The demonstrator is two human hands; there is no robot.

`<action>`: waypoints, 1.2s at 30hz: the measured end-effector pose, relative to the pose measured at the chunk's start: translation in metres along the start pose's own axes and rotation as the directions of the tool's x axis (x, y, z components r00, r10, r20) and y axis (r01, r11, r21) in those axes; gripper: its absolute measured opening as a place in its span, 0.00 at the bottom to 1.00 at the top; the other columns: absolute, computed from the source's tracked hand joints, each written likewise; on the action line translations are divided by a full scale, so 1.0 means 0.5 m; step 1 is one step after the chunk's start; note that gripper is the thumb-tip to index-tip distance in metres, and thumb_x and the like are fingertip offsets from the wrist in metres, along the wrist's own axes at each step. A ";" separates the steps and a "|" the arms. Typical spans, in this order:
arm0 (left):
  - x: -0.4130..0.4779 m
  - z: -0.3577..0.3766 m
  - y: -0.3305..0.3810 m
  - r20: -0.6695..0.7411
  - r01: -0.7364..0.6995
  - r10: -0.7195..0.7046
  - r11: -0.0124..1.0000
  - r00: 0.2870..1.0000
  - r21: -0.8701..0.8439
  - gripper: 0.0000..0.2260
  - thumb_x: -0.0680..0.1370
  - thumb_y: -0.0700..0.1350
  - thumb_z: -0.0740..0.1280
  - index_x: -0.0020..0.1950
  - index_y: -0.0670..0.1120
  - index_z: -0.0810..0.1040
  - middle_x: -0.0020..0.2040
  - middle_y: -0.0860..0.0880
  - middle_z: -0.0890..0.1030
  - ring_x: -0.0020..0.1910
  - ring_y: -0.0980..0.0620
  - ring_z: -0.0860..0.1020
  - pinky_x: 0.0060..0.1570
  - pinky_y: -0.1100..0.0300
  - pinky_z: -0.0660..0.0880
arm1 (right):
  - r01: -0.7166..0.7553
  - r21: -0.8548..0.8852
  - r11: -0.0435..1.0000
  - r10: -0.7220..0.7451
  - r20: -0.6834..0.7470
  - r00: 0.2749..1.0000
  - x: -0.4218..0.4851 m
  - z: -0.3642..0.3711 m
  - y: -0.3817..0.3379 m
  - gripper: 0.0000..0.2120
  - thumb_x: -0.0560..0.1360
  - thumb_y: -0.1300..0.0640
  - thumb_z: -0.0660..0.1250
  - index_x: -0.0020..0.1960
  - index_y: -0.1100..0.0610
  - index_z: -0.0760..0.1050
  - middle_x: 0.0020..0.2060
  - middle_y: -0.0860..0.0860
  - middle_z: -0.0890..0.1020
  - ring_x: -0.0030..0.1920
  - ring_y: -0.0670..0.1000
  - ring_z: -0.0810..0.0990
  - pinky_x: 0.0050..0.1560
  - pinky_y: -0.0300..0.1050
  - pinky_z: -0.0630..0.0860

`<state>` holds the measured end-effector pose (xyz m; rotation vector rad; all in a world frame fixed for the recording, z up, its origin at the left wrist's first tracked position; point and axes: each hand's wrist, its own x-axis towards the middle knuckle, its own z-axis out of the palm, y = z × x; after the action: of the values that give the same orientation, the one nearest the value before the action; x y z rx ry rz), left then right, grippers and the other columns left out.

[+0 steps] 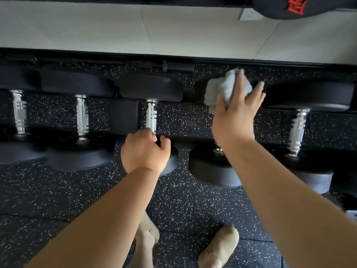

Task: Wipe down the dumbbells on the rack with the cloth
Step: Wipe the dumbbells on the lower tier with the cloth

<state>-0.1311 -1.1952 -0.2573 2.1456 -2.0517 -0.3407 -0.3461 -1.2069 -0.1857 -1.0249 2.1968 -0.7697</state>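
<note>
Left hand [144,151] curled over dumbbell [151,118], right hand [234,117] raised, gripping cloth [222,88]

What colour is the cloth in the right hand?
The cloth is light grey, clearest in the head view.

Both forearms [108,219] are bare up to the frame's edge, and the feet wear soft, rounded, beige shoes [220,246].
</note>
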 end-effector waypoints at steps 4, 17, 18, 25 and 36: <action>-0.001 -0.006 0.002 0.033 0.002 -0.002 1.000 0.999 0.007 0.17 0.74 0.59 0.57 0.41 0.50 0.79 0.38 0.54 0.79 0.42 0.48 0.73 0.35 0.56 0.65 | 0.177 -0.220 0.959 -0.156 0.112 0.981 -0.049 0.027 -0.014 0.30 0.85 0.49 0.58 0.84 0.47 0.53 0.82 0.53 0.33 0.81 0.60 0.30 0.73 0.47 0.38; 0.159 -0.168 -0.099 0.142 -0.396 0.397 0.918 0.907 -0.036 0.10 0.79 0.55 0.61 0.49 0.51 0.79 0.49 0.53 0.79 0.55 0.49 0.75 0.56 0.52 0.72 | -0.106 0.217 0.970 0.079 0.129 0.988 -0.050 0.080 -0.174 0.20 0.86 0.47 0.55 0.78 0.42 0.61 0.56 0.44 0.80 0.50 0.43 0.80 0.45 0.41 0.77; 0.202 -0.195 -0.122 0.085 -0.416 0.414 0.909 0.906 0.006 0.11 0.79 0.54 0.61 0.50 0.51 0.79 0.51 0.52 0.79 0.56 0.48 0.75 0.58 0.50 0.71 | -0.112 0.230 0.967 0.084 0.130 0.988 -0.030 0.097 -0.190 0.19 0.86 0.46 0.55 0.76 0.42 0.62 0.57 0.45 0.80 0.51 0.45 0.81 0.45 0.42 0.78; 0.476 -0.287 -0.235 0.131 -0.605 0.595 0.744 0.793 0.282 0.22 0.79 0.60 0.60 0.60 0.44 0.79 0.59 0.43 0.81 0.63 0.38 0.74 0.62 0.43 0.71 | -0.304 0.213 0.928 0.284 0.122 0.951 0.029 0.219 -0.207 0.21 0.84 0.41 0.54 0.74 0.46 0.68 0.70 0.53 0.74 0.62 0.56 0.78 0.65 0.54 0.76; 0.506 -0.249 -0.235 0.133 -0.374 0.362 0.923 0.923 0.087 0.23 0.79 0.66 0.60 0.55 0.50 0.83 0.51 0.48 0.85 0.57 0.40 0.78 0.54 0.47 0.76 | 0.198 -0.312 0.929 -0.140 0.197 0.970 -0.024 0.229 -0.180 0.36 0.81 0.36 0.58 0.82 0.36 0.43 0.82 0.53 0.47 0.82 0.62 0.52 0.79 0.62 0.60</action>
<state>0.0247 -1.4476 -0.1832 1.7707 -2.5335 -0.3102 -0.2165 -1.2744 -0.1946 -1.4074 2.1483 -0.3701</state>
